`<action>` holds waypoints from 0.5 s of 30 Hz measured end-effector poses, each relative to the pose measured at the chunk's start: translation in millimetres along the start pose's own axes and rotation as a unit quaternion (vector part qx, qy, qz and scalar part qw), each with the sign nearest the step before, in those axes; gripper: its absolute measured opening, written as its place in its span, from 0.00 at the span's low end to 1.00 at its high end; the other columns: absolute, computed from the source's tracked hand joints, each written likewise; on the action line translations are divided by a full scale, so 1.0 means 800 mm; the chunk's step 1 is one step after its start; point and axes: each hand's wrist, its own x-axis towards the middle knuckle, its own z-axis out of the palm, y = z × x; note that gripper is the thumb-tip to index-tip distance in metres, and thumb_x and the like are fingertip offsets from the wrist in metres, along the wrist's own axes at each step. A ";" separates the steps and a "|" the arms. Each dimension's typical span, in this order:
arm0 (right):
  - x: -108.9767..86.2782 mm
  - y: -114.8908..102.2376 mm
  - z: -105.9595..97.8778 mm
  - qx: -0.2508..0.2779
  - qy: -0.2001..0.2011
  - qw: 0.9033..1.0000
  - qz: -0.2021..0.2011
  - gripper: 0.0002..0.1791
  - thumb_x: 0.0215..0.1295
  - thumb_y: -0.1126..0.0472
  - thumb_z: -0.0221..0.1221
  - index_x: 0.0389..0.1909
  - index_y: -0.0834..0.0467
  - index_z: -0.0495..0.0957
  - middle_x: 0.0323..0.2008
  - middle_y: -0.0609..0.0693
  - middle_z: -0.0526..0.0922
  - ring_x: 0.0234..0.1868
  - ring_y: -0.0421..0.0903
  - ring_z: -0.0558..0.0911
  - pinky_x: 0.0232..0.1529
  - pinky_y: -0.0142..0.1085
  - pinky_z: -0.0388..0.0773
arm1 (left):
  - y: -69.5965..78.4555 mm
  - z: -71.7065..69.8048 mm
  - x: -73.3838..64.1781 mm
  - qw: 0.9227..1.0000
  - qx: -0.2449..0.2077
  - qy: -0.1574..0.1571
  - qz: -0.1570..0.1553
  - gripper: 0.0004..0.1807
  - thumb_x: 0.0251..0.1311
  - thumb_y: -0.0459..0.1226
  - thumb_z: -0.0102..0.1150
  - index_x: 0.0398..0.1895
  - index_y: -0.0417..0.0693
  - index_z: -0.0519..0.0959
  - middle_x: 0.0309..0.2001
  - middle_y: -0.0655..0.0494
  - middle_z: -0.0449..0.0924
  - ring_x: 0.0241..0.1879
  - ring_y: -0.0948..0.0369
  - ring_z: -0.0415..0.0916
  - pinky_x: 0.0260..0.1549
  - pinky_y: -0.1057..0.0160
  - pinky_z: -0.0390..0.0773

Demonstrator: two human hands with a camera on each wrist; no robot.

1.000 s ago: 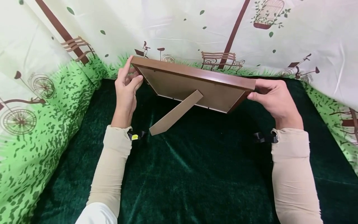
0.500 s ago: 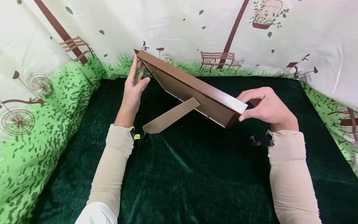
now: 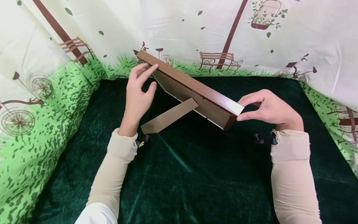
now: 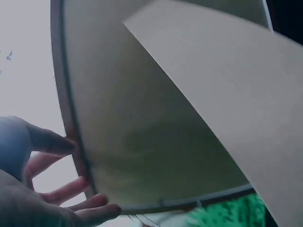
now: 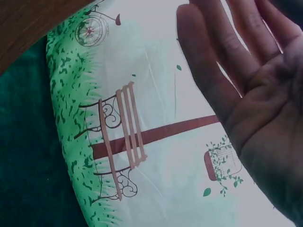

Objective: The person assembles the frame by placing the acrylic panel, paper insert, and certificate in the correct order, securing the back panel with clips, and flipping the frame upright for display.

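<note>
A brown picture frame [image 3: 190, 84] stands tilted on the cloth, back towards me, its strut [image 3: 169, 116] swung out to the left. My left hand [image 3: 139, 93] is beside the frame's upper left edge, fingers loosely spread; the left wrist view shows its fingertips [image 4: 71, 189] over the frame's rim [image 4: 71, 113]. At the near right corner is my right hand [image 3: 269, 107], thumb and fingers either side of that corner in the head view. In the right wrist view its fingers [image 5: 203, 52] look straight and apart from the brown frame edge [image 5: 33, 28].
Dark green velvety cloth [image 3: 201, 174] covers the surface. A printed curtain [image 3: 173, 28] with benches, bicycles and leaves hangs at the back and both sides, close behind the frame's far left corner.
The frame has turned, its right end coming nearer and its left end going back. My left hand has shifted off the far left corner towards the back side. My right hand came nearer with the corner.
</note>
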 end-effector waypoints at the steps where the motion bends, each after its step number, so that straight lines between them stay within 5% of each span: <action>1: 0.000 0.001 0.000 -0.008 0.000 1.000 -0.003 0.17 0.45 0.82 0.70 0.35 0.61 0.88 0.32 0.49 0.88 0.32 0.41 0.81 0.38 0.27 0.78 | 0.006 0.001 -0.003 1.000 0.010 -0.002 0.013 0.24 0.67 0.34 0.56 0.65 0.61 0.77 0.66 0.52 0.68 0.67 0.59 0.66 0.65 0.53 0.69; 5: 0.004 0.001 0.003 0.003 -0.004 1.000 -0.025 0.19 0.43 0.83 0.70 0.34 0.61 0.88 0.31 0.49 0.89 0.31 0.41 0.82 0.37 0.28 0.79 | 0.029 0.002 -0.014 0.999 0.042 -0.023 0.019 0.21 0.68 0.42 0.60 0.64 0.61 0.78 0.65 0.50 0.73 0.66 0.55 0.69 0.64 0.51 0.69; 12: 0.017 -0.012 0.019 0.056 -0.059 0.995 -0.063 0.19 0.46 0.82 0.69 0.37 0.60 0.88 0.33 0.50 0.89 0.34 0.42 0.83 0.39 0.32 0.80 | 0.055 0.000 -0.025 0.992 0.011 -0.106 -0.070 0.29 0.62 0.51 0.65 0.68 0.72 0.72 0.78 0.57 0.55 0.76 0.59 0.58 0.71 0.51 0.65; 15: 0.021 -0.018 0.028 0.067 -0.076 0.992 -0.075 0.19 0.47 0.81 0.69 0.38 0.59 0.88 0.35 0.50 0.89 0.35 0.42 0.83 0.40 0.32 0.81 | 0.059 0.002 -0.026 0.989 -0.015 -0.118 -0.087 0.32 0.61 0.50 0.66 0.69 0.71 0.70 0.79 0.58 0.50 0.76 0.61 0.55 0.70 0.55 0.67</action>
